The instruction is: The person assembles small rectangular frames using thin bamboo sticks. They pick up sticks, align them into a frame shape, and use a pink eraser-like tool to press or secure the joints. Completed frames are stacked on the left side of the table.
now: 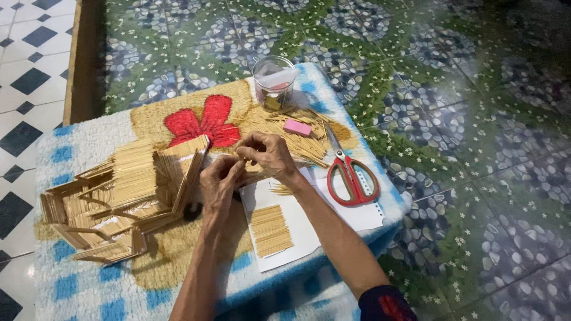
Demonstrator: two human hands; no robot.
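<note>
Two bare hands meet over the middle of the covered table, head view only. Left hand (220, 178) has fingers curled in narrow, tips pinched toward the right hand; right hand (267, 153) is also curled tight, thumb and forefinger pinched together. Something thin sits between the two pinches, most likely one thin stick (245, 160), too small to be sure. Both hands hover just above the top edge of one white paper sheet (297, 229).

One mat of sticks (270, 230) laid side by side lies flat on that sheet, just below the hands. A few loose sticks, count unclear, lie on the sheet near the right wrist. One loose stick pile (297, 134), too many to count, spreads behind the hands. One pink eraser-like block (297, 127) rests on that pile. One clear plastic cup (273, 80) stands at the far edge, with small bits inside, contents unclear. One pair of red-handled scissors (350, 175) lies closed to the right of the hands, partly on a second white sheet (366, 217). One stick-built model house (119, 199) stands left of the hands, the left hand near its wall. One fuzzy blue-and-white cloth (89, 285) with one red flower motif (202, 122) covers the table. Patterned green pebble floor (476, 119) lies around.
</note>
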